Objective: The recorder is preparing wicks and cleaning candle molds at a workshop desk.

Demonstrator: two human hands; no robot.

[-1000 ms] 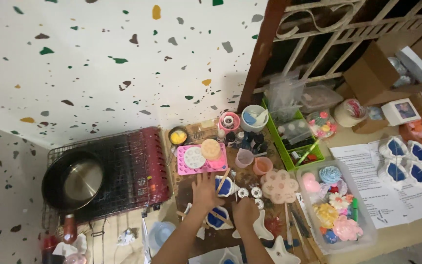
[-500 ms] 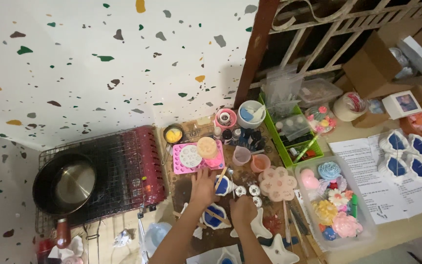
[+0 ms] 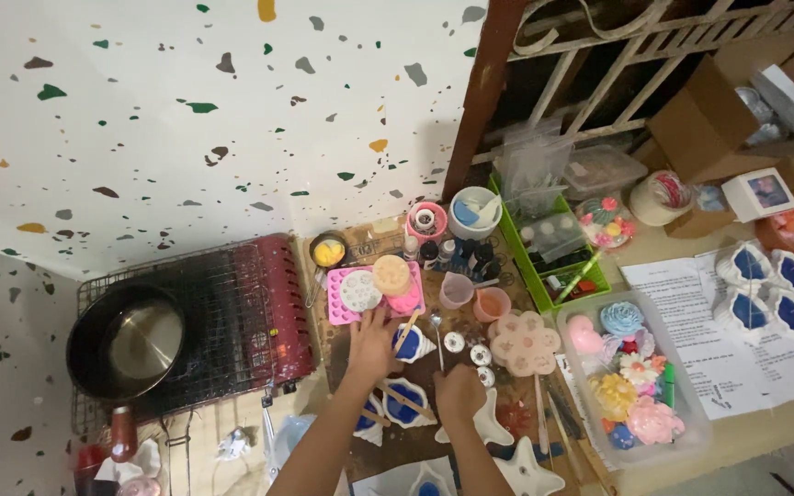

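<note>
1. Speckled terrazzo wall [image 3: 186, 119] rose behind a crowded wooden counter [image 3: 360, 243], seen from the head camera, with a dark pan [image 3: 130, 340] on a red stove [image 3: 277, 308] to the left of it.

2. My left hand [image 3: 371, 344] lay flat, fingers spread, against the near edge of the pink mould tray [image 3: 374, 294]; it gripped nothing that I could see.

3. My right hand [image 3: 459, 393] was curled, knuckles up; whether it pinched anything I could not tell.

4. Between the hands sat a small white shell-shaped mould with blue filling [image 3: 413, 344], a wooden stick [image 3: 406, 329] leaning in it. I judged it light, stiff and brittle at the rim, the fill possibly still soft, so the outer white wall seemed the place to grip, keeping it level.

5. A second blue-filled mould [image 3: 403, 402] with a stick lay just beside my right hand; a peach flower-shaped piece [image 3: 524, 342] and a clear tub of coloured casts [image 3: 682, 386] stood to the right.

6. Against the picture a second before, my left hand had shifted up and left toward the tray, uncovering the mould, and my right hand sat slightly lower.
</note>
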